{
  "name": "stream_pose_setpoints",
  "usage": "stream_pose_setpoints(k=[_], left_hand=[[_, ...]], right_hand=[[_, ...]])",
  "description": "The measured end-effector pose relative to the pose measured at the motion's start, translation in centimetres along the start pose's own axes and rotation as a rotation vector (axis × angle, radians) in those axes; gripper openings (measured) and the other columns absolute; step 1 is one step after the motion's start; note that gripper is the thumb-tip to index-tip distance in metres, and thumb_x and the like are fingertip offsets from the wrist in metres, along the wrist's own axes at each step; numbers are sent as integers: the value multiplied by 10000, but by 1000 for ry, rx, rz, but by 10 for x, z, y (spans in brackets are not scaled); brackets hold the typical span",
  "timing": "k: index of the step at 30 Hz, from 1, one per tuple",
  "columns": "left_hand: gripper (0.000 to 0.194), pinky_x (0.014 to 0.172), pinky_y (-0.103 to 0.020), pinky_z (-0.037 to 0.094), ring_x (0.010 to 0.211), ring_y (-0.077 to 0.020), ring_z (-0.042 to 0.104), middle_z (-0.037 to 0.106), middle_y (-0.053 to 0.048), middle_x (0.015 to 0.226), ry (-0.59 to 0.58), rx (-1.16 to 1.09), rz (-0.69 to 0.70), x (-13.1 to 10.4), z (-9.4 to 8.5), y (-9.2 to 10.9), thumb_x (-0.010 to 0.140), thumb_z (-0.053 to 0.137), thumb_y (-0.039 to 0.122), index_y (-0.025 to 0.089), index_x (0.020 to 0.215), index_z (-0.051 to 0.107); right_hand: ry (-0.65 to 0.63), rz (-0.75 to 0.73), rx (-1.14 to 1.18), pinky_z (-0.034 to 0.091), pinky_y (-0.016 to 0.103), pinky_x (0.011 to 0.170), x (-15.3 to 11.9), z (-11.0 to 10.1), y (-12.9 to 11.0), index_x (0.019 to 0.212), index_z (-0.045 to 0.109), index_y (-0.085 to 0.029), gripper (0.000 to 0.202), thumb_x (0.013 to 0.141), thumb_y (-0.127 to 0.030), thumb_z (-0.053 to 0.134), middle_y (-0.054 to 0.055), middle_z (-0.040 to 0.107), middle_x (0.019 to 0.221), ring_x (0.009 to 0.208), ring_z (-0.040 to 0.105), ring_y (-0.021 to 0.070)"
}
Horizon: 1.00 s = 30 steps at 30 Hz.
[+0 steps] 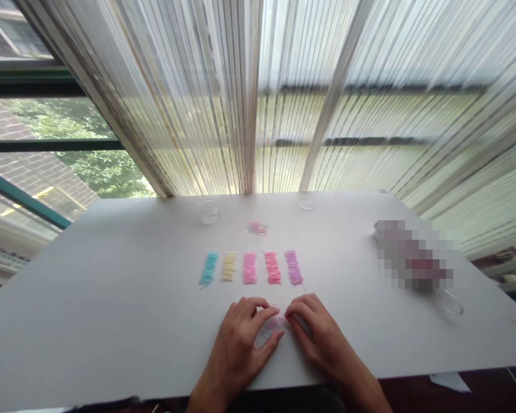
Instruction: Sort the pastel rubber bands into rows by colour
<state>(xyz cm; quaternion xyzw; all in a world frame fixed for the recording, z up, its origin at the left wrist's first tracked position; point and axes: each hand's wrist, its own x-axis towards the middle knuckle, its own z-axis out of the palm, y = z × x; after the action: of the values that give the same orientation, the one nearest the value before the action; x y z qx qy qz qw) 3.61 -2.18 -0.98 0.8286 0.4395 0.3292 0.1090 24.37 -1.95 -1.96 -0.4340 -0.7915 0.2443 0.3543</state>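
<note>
A small loose pile of pink, purple and pale bits (273, 324), perhaps tiny elastic bands, lies on the white table between my hands. My left hand (241, 338) curls around the pile's left side, its thumb and index finger apart. On the right edge of the pile, my right hand (320, 335) has its fingertips drawn together; whatever they pinch is too small to make out. Just beyond my hands are neat columns of similar small pieces: turquoise (208, 269), yellow (229, 267), pink (250, 268), coral (272, 268) and purple (293, 267).
A small mixed-colour heap (258, 228) sits behind the columns. Farther back are a clear round container (208, 212) and a clear lid (307, 203). A pixelated object (413, 255) with a loop (452, 303) lies at right. Strip curtains (284, 115) hang along the table's far edge.
</note>
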Motion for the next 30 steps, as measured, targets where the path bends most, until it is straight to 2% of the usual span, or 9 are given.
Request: stream_pose_setpoints(k=[9, 24, 30], left_hand=[[122, 759, -362, 534, 846, -218, 662, 706, -56, 981, 55, -32, -9, 2, 12, 0, 991, 610, 234, 237, 1061, 709], [93, 734, -326, 521, 824, -197, 670, 707, -36, 911, 90, -62, 9, 2, 9, 2, 984, 611, 184, 214, 999, 698], [95, 744, -336, 529, 823, -200, 672, 707, -40, 914, 93, -56, -2, 1, 10, 0, 988, 600, 188, 207, 998, 693]], right_hand=[[19, 59, 57, 488, 335, 802, -2, 0, -2, 1002, 540, -234, 159, 1023, -97, 462, 36, 614, 940, 919, 579, 210], [42, 32, 75, 489, 312, 793, -2, 1, 3, 1015, 553, -239, 159, 1008, -92, 494, 25, 617, 931, 908, 581, 195], [21, 37, 26, 516, 353, 843, -2, 2, 3, 1085, 580, -243, 165, 988, -113, 549, 44, 642, 999, 970, 598, 219]])
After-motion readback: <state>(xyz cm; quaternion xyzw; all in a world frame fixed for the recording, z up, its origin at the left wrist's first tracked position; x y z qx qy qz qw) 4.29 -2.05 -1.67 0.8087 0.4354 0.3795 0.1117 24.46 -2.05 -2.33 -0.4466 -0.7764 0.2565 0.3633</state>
